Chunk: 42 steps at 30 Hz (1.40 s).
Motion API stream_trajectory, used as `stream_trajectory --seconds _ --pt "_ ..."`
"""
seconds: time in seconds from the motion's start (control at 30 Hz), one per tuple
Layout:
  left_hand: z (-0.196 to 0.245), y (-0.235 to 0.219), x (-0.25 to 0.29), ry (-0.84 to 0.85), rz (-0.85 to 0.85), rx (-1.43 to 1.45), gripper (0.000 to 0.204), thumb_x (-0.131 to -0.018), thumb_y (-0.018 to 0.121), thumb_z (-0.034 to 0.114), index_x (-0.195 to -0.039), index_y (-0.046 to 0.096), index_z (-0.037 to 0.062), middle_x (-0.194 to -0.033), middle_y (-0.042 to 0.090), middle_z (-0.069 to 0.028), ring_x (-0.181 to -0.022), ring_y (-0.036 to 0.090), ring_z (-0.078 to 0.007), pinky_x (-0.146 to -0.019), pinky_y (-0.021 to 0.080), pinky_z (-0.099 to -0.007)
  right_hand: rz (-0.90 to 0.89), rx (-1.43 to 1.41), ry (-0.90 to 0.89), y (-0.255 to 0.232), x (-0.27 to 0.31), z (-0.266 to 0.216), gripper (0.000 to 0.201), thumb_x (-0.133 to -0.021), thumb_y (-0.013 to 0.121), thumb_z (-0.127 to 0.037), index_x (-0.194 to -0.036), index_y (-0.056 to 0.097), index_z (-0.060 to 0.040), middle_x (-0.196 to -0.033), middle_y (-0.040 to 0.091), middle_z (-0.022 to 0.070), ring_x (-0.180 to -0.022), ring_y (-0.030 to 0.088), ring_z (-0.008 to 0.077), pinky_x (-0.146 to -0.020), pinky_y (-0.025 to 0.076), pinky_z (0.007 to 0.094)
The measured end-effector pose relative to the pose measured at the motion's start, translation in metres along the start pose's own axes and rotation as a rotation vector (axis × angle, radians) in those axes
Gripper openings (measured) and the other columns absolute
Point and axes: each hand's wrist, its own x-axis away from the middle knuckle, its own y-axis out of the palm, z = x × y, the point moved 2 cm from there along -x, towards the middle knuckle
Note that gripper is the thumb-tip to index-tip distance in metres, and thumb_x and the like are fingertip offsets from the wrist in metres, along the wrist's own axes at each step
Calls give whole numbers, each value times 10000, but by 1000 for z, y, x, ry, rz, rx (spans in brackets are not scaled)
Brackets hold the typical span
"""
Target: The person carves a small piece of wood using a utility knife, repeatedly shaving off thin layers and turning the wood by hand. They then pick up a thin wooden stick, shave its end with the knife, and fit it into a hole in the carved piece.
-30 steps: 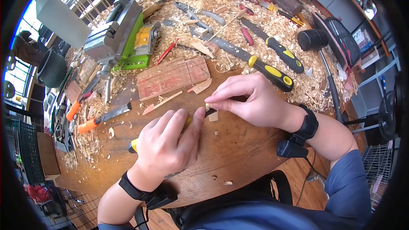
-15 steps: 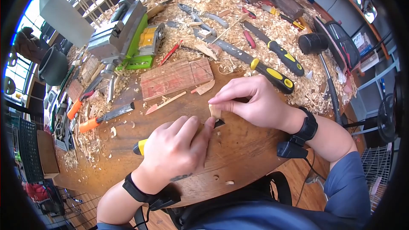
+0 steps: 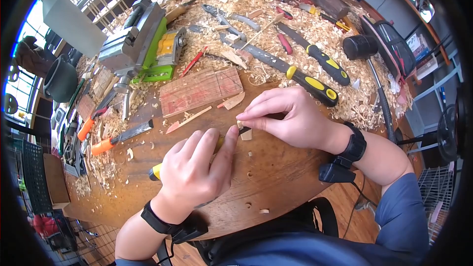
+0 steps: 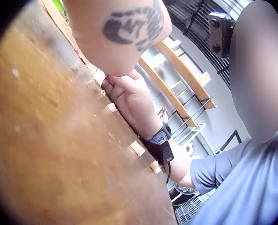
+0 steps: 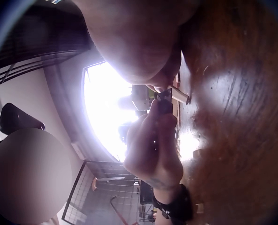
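In the head view, my left hand [image 3: 197, 167] grips a knife with a yellow-and-black handle [image 3: 155, 172], most of which is hidden under the fingers. Its dark blade [image 3: 244, 130] shows just past the left thumb and lies across a small pale piece of wood [image 3: 247, 135]. My right hand [image 3: 295, 118] pinches the upper end of that piece between thumb and fingertips. The two hands nearly meet over the table [image 3: 276, 177]. From the right wrist, the wood piece [image 5: 178, 95] sticks out beside the dark blade [image 5: 164, 101].
Behind the hands lie a reddish board [image 3: 202, 91], thin wood offcuts [image 3: 189, 119] and deep shavings [image 3: 266, 24]. A vise [image 3: 125, 44] and an orange-handled chisel [image 3: 120, 138] are at left. Yellow-and-black-handled rasps [image 3: 313, 86] and a black mallet [image 3: 360, 48] are at right.
Half a second ago my left hand and the blade were lower and further right, with the wood piece fully showing above. Now they are back up and left, across the piece.
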Motion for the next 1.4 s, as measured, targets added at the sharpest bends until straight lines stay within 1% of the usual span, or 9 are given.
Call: stream_trajectory --seconds 0.13,0.4,0.43,0.5,0.63,0.7,0.83,1.27,1.4 --pt "3 -1 -2 -19 -18 24 396 -777 794 33 -1171 812 -12 -911 619 -73 -671 608 -175 -534 476 -312 0 -4 7 0 1 -1 151 -933 833 6 -1077 859 -35 -1025 831 113 -916 788 183 -801 617 293" --pt "10 3 -2 -80 -78 97 68 -905 787 70 -960 783 31 -765 523 -30 -610 576 -161 -478 459 -324 23 -41 32 2 1 0 158 -934 834 5 -1084 859 -36 -1040 827 111 -935 783 181 -808 615 291" --pt "11 1 -1 -79 -77 96 68 -905 787 70 -960 783 31 -765 523 -30 -610 576 -161 -478 459 -324 10 -32 28 2 1 0 156 -933 834 6 -1082 859 -34 -1046 826 110 -940 782 181 -813 614 293" --pt "10 -1 2 -132 -168 140 426 -753 820 36 -1179 822 53 -905 645 -74 -686 657 -232 -579 532 -362 -3 -22 25 1 0 -1 154 -933 834 7 -1080 859 -33 -1051 826 109 -945 781 181 -818 613 295" --pt "1 -4 2 -143 -94 173 427 -741 822 27 -1168 823 36 -903 663 -87 -691 667 -247 -591 540 -361 2 -63 46 1 -1 -1 133 -933 825 -27 -1061 858 -45 -1005 829 114 -917 786 208 -799 610 315" --pt "-8 -6 3 -96 20 140 382 -759 797 41 -1140 816 23 -874 641 -63 -647 636 -194 -526 500 -331 -12 -68 45 -1 -2 -1 141 -937 817 -20 -1070 856 -46 -1011 829 112 -927 784 206 -801 608 315" --pt "-17 -3 4 -48 87 133 409 -732 802 31 -1141 829 31 -888 651 -76 -646 642 -191 -531 508 -330 -73 -70 16 0 -3 0 222 -951 761 88 -1121 842 -30 -1076 804 101 -999 765 187 -867 621 301" --pt "-14 0 3 10 45 128 438 -711 800 29 -1147 839 32 -894 653 -73 -644 614 -178 -518 489 -317 -94 -98 81 -3 -3 -2 235 -933 750 110 -1082 849 -42 -1072 801 82 -994 758 180 -887 607 303" --pt "-10 3 3 2 9 169 334 -749 802 25 -1081 842 37 -871 639 -51 -636 602 -166 -501 473 -323 -92 -91 96 -3 -2 -2 238 -927 754 112 -1076 852 -46 -1074 802 82 -1000 759 182 -889 608 304"
